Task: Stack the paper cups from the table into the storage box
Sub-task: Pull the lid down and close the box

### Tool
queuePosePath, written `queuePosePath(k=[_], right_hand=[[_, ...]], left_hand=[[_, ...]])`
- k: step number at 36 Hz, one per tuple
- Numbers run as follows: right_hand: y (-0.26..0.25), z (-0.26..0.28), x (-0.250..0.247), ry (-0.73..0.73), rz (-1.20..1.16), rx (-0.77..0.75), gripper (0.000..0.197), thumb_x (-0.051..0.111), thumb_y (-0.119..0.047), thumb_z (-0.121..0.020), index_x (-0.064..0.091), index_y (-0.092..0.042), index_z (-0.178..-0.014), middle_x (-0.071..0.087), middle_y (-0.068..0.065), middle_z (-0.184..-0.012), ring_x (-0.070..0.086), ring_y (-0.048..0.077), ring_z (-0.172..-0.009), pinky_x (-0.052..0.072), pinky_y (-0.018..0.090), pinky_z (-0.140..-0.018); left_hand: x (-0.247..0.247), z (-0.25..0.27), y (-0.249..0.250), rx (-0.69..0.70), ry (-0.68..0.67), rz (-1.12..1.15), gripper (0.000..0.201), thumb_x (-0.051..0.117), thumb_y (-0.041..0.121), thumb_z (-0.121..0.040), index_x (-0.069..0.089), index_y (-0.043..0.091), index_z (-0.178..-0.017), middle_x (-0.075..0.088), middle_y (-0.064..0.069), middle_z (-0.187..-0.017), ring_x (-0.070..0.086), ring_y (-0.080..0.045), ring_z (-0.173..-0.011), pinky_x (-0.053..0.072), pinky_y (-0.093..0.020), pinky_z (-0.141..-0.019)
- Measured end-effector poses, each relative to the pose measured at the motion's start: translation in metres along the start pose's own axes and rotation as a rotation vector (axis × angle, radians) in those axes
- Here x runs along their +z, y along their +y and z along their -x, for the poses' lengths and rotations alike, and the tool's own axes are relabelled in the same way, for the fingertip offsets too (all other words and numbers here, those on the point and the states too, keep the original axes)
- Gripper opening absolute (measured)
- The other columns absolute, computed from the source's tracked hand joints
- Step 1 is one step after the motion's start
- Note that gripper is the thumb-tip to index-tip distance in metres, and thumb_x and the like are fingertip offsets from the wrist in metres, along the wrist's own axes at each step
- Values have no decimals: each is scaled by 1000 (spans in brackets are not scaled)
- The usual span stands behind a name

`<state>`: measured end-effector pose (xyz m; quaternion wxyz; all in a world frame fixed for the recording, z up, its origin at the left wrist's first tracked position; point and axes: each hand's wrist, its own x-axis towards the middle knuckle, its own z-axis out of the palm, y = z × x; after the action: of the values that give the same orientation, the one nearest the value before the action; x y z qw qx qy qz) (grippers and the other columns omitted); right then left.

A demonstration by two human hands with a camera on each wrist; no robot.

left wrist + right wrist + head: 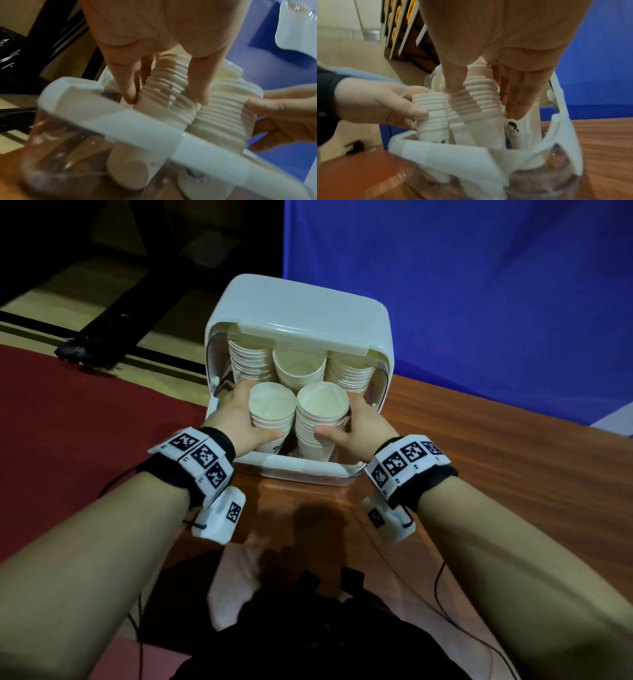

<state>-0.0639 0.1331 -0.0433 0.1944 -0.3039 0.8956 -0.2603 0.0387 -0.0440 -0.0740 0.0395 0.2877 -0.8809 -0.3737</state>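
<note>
A white storage box (373,337) with its lid tipped back stands on the wooden table (479,446). Three stacks of white paper cups (299,368) fill its back row. My left hand (241,419) grips a front-left cup stack (272,405), thumb in front and fingers behind. Beside it, touching, my right hand (346,421) grips a front-right cup stack (322,409). Both stacks stand inside the box, their bases below the front rim (137,125). The left wrist view shows the left stack (164,88) pinched between thumb and fingers. The right wrist view shows the right stack (479,94) held likewise.
The box sits near the table's left corner, with red floor (68,412) beyond the edge. A blue backdrop (479,285) rises behind the table. Bare wood lies to the right of the box. Cables hang from both wrist units.
</note>
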Motion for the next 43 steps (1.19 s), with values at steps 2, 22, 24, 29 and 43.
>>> queuePosePath(k=[2, 22, 24, 29, 43], right_hand=[[-2, 0, 1, -5, 8, 2, 76, 65, -44, -80, 28, -14, -139, 43, 5, -141, 42, 21, -129, 34, 31, -103], [-20, 8, -30, 26, 467, 74, 72, 44, -67, -80, 37, -14, -129, 60, 8, -116, 59, 27, -103, 48, 37, -79], [-25, 7, -38, 197, 441, -18, 62, 47, -60, -84, 43, -15, -126, 59, 7, -117, 58, 27, -103, 43, 33, -74], [-39, -6, -52, 438, 478, -183, 52, 62, -31, -83, 41, -15, -128, 42, 12, -127, 39, 32, -118, 40, 41, -87], [-37, -12, -48, 288, 436, -169, 62, 64, -52, -76, 45, -15, -121, 44, 9, -121, 42, 28, -114, 37, 43, -93]], left_hand=[[4, 2, -1, -13, 2, 38, 89, 75, 30, -73, 18, 22, -141, 35, -9, -142, 41, -27, -125, 36, -36, -99], [-38, 15, 22, 144, 266, -143, 71, 68, 29, -79, 28, 18, -137, 22, -9, -144, 26, -28, -132, 26, -37, -109], [-39, 15, 26, 151, 297, -195, 71, 66, 27, -80, 26, 16, -138, 20, -11, -145, 21, -29, -134, 22, -37, -110], [-44, 8, 35, 176, 398, -353, 69, 64, 25, -80, 28, 17, -138, 26, -15, -138, 25, -33, -128, 23, -43, -107], [-47, -5, 39, 172, 290, -398, 78, 68, 44, -74, 29, 21, -137, 25, -10, -140, 20, -30, -133, 20, -44, -109]])
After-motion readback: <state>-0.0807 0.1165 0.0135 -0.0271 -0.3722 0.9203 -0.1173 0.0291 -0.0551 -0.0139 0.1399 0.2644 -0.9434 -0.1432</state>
